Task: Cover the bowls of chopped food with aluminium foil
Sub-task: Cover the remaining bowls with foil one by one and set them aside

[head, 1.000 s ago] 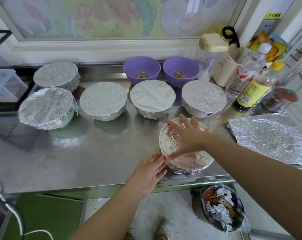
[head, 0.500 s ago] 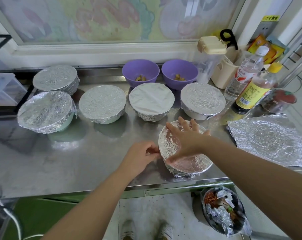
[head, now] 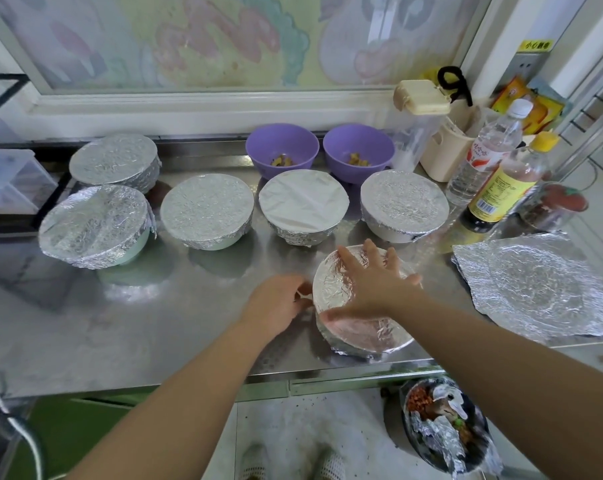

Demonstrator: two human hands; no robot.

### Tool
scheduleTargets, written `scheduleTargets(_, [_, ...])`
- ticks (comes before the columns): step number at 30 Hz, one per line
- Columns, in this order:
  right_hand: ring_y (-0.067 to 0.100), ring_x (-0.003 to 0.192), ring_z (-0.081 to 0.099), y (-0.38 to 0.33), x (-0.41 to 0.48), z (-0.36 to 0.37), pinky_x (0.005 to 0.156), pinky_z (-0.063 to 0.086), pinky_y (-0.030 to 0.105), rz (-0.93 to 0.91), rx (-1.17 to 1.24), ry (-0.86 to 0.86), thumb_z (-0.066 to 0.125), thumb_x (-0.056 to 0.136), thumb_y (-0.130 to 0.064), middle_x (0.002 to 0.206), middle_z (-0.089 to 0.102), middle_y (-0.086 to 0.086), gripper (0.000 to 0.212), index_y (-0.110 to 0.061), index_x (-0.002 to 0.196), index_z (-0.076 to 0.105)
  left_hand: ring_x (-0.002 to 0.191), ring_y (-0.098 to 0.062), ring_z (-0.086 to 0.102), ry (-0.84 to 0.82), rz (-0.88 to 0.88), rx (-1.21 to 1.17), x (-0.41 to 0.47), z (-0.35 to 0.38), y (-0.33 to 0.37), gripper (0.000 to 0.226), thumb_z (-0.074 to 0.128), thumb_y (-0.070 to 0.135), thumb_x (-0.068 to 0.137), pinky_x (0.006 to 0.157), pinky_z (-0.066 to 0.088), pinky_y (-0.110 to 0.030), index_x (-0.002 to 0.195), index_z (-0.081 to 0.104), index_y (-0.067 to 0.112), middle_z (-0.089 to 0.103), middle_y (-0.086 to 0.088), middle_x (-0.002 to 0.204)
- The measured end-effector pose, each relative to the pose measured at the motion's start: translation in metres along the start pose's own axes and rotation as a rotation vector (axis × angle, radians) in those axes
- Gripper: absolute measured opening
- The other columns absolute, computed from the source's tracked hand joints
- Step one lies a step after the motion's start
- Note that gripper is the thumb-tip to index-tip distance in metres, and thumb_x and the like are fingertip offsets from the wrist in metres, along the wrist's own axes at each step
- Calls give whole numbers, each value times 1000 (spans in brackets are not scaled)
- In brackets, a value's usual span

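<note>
Right hand [head: 372,285] lies flat, fingers spread wide, on the near foil-covered bowl [head: 362,332] — left hand [head: 279,303] pinches its left rim; loose foil sheet [head: 535,285] just right

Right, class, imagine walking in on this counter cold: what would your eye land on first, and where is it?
Two hands work at the front edge of the counter: the right hand lies flat on the front bowl, and the left hand pinches the foil at its left rim. Behind them sit five covered bowls, shiny against two open purple bowls at the back. A loose foil sheet lies to the right.
</note>
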State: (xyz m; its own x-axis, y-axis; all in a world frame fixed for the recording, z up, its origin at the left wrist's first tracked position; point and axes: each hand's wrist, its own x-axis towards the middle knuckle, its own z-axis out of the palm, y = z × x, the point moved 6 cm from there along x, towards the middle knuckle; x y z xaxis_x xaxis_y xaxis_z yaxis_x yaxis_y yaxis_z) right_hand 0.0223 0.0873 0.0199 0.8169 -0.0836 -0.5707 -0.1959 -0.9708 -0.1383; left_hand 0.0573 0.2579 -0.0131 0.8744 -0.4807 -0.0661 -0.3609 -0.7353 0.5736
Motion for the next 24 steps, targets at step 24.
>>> scheduleTargets(24, [42,147,-33,-13,0,-2,104,0,87,-159,-138,-85,74,48,-89,164,-33,-4,146,-54,151,-23,96,-17,68,-92,-602,-1435,-71,53,8,21,61,0,94,96,53,-33,113,61,10,71,-5,106])
